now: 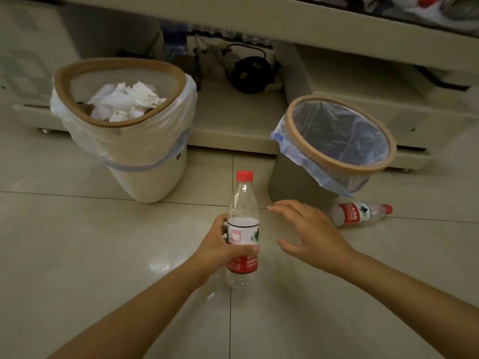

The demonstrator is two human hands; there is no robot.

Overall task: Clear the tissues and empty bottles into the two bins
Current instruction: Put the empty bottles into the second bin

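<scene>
Because the left hand (216,248) wraps its curled fingers round the upright empty bottle (242,229) while the right hand (308,233) hovers with fingers spread, the lined empty bin (339,165) beyond the fingertips looks the likely target, tissues (127,101) filling the farther-left bin (119,71).

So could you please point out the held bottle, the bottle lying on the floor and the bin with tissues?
held bottle (243,203): head view, on its clear upper body.
floor bottle (350,215): head view, on its red label.
tissue bin (145,174): head view, on its front wall.
</scene>
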